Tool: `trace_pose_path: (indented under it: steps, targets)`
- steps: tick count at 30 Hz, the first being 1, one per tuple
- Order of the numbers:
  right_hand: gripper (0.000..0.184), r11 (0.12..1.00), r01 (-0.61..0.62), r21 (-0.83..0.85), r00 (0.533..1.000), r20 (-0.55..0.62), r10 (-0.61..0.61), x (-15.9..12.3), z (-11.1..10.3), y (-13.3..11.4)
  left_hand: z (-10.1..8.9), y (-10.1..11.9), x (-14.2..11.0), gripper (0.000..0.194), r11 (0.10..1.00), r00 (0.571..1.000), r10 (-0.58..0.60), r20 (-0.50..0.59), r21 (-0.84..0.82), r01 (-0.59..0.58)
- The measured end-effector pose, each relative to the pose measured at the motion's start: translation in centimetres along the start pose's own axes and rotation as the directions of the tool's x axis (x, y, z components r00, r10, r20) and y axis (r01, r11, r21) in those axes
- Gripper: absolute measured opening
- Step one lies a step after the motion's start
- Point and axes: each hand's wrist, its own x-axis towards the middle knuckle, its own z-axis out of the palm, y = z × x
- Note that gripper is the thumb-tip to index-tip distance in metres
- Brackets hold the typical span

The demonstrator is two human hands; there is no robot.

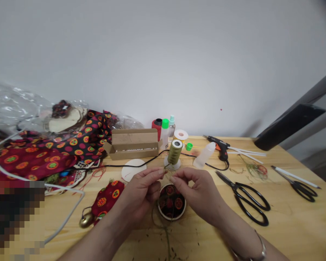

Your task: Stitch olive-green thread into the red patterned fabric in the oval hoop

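Note:
My left hand [145, 190] is closed in a pinch, thumb against forefinger, on olive-green thread [167, 237]; a small dark bit shows at its fingertips. Close by on the right, my right hand [199, 192] pinches the thread too, though the strand between the fingers is too fine to follow. Below both hands lies a round disc [172, 206] covered in dark flowered fabric with a pale rim, loose thread lying across its left side. Just beyond the fingertips stands an olive thread spool [175, 154].
Black-handled scissors [244, 199] lie to the right, with smaller scissors [301, 186], a pen and a glue gun [218, 145] farther off. A cardboard box [134, 148], bottles and a white disc [133, 170] stand behind. Flowered fabric [35, 156], a red pouch [108, 197] and a bell [87, 220] are left.

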Motion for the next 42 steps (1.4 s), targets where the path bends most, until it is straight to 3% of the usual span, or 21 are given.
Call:
trace_pose_path:
  steps: [7,14,19,26,38,40,42]
  targets:
    - [0.020,1.000,-0.008,-0.009,0.998,-0.063,0.008,0.1,-0.2,0.2,0.1,0.1,-0.1,0.013,1.000,1.000,0.007,0.003,-0.005,-0.007]
    - [0.024,0.998,-0.061,-0.012,0.998,0.000,0.061,0.2,0.1,0.5,-0.1,0.1,-0.1,0.008,1.000,1.000,0.007,0.008,0.012,-0.007]
    - [0.027,0.998,-0.055,-0.024,0.994,0.092,0.056,0.2,0.3,0.9,-0.1,0.1,0.0,0.016,0.998,1.000,0.003,-0.006,0.059,-0.002]
    - [0.028,0.996,-0.084,0.011,0.982,0.172,0.081,0.2,0.5,1.0,0.0,0.2,-0.1,0.011,1.000,1.000,-0.001,0.006,0.015,0.001]
    - [0.029,0.993,0.017,-0.114,0.975,0.220,0.009,-0.1,-0.1,1.4,-0.1,0.1,-0.2,0.014,0.999,0.998,0.013,0.059,0.035,-0.015]
    - [0.025,0.981,0.055,-0.186,0.989,0.146,-0.028,0.0,-0.8,1.2,-0.1,0.1,-0.2,0.013,0.999,0.998,0.013,0.055,0.034,-0.015]
    - [0.016,0.967,0.076,-0.244,0.994,-0.052,-0.092,0.2,-1.5,1.1,-0.2,0.1,-0.2,0.013,0.999,0.999,0.000,0.051,0.034,-0.001]
